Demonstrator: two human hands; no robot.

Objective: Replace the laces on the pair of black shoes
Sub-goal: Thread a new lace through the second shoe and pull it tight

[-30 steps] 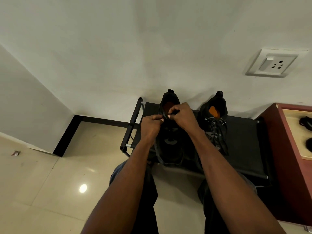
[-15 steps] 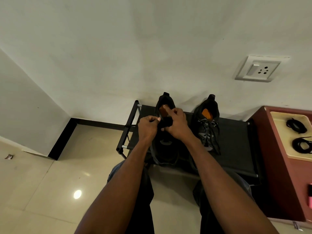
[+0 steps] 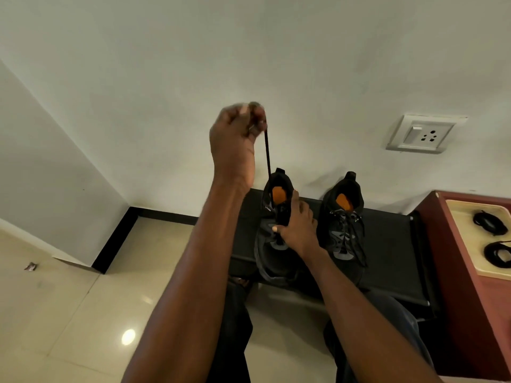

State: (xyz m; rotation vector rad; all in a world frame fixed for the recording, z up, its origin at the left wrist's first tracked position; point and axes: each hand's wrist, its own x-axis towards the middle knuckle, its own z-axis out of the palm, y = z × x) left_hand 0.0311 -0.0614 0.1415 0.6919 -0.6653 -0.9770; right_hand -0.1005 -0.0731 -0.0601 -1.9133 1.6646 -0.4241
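Note:
Two black shoes with orange insoles stand on a low black rack (image 3: pixel 387 244). My left hand (image 3: pixel 235 134) is raised well above the left shoe (image 3: pixel 272 261) and pinches a black lace (image 3: pixel 267 156), which runs taut down to that shoe. My right hand (image 3: pixel 297 225) rests on the left shoe's tongue area, its fingers curled round the tongue. The right shoe (image 3: pixel 344 225) stays laced with dark laces.
A red-brown cabinet (image 3: pixel 456 258) at the right carries a cream tray (image 3: pixel 467 261) with two coiled black laces (image 3: pixel 489 222). A wall socket (image 3: pixel 424 134) sits above the rack. Tiled floor (image 3: pixel 69 313) spreads to the left, with a small scrap (image 3: pixel 30 266) on it.
My left hand has risen from the shoe's tongue high toward the wall, drawing the lace out taut. My right hand stayed down on the left shoe.

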